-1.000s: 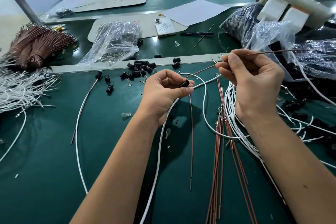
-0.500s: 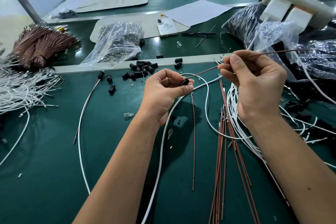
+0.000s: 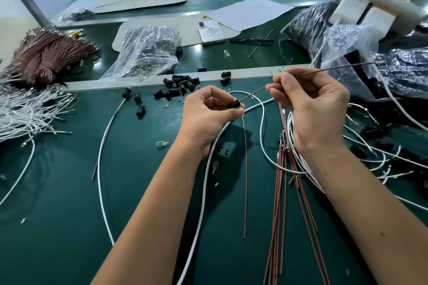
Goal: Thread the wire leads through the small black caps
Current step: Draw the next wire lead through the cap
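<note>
Above the green surface (image 3: pixel 69 215), the left hand (image 3: pixel 208 115) pinches a small black cap (image 3: pixel 234 103) between thumb and fingertips. The right hand (image 3: pixel 315 109) is closed on a brown wire lead (image 3: pixel 253 93), whose near end touches the cap. More loose black caps (image 3: pixel 179 85) lie scattered just beyond the hands.

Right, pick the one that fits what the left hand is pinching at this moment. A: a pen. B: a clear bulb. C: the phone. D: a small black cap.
D: the left hand pinches a small black cap between thumb and fingertips, while the right hand holds a brown wire whose end points into it.
</note>
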{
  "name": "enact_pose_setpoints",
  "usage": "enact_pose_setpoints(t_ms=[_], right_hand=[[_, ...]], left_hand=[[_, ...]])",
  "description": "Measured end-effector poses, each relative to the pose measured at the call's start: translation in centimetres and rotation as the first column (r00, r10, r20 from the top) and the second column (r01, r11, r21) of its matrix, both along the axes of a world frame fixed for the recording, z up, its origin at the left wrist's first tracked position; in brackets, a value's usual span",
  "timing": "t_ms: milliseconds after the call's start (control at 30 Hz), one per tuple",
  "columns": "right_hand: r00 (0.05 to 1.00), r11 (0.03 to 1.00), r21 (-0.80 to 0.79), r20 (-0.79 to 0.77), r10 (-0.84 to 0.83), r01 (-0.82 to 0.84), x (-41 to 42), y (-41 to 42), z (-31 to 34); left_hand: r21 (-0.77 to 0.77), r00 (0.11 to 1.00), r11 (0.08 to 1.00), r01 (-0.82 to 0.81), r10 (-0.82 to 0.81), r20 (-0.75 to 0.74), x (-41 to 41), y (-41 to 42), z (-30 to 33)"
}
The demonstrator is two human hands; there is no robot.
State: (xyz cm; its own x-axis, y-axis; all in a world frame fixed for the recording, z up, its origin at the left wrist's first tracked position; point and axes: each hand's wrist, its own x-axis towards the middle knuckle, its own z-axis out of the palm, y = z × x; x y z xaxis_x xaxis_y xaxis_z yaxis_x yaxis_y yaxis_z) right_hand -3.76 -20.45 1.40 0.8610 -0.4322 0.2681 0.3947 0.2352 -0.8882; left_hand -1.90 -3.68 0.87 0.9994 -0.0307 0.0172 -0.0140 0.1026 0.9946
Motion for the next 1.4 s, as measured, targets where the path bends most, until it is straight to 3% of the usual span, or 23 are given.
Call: enact_pose_setpoints(t_ms=[367, 533, 733, 967, 1233, 1400], right_hand=[[0.996, 0.996, 0.025, -0.031, 0.089, -0.088, -0.1, 0.1, 0.1], [0.976, 0.981, -0.096, -0.153, 0.154, -0.170, -0.1, 0.3, -0.5], [0.963, 0.967, -0.176, -0.230, 0.139, -0.182, 0.1, 0.0, -0.9], [0.968, 0.964, -0.154, -0.162, 0.190, -0.215, 0.2, 1.0, -0.4], [0.974, 0.852, -0.490, -0.210, 0.088, -0.182, 1.6, 2.1, -1.0], [0.957, 0.823, -0.516, -0.267, 0.112, -0.240, 1.9, 1.9, -1.7]], left_hand=[[0.140, 0.998, 0.989, -0.048, 0.042, 0.042, 0.1, 0.3, -0.1], [0.176, 0.996, 0.984, 0.030, -0.044, 0.078, -0.2, 0.0, -0.1], [0.192, 0.993, 0.981, 0.009, -0.031, 0.111, -0.1, 0.0, -0.1], [0.200, 0.993, 0.980, 0.016, -0.038, 0.109, -0.1, 0.1, -0.2], [0.344, 0.979, 0.933, -0.105, 0.036, 0.203, 0.4, 0.5, -0.4], [0.355, 0.981, 0.931, -0.082, 0.013, 0.193, 0.4, 0.5, -0.9]])
